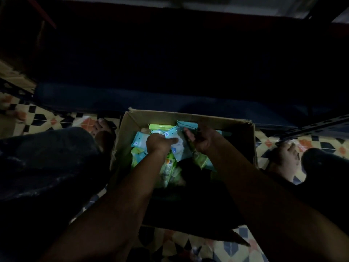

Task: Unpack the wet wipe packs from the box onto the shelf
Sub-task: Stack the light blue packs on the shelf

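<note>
Step in hand: picking from the box (pixel 188 118) on the floor. Left hand (pixel 160 143) and right hand (pixel 204 141) both clamp on one blue wet wipe pack (pixel 179 146) atop the remaining packs. Next move, as judged: lift clear and carry to the dark shelf (pixel 170 99) beyond.

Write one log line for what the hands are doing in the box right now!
stage: picking | left hand: grips blue pack | right hand: grips same pack | box: open, on floor, packs inside | shelf: nothing visibly placed

No print on the wet wipe packs (pixel 175 146) or box (pixel 188 118) is legible.
</note>
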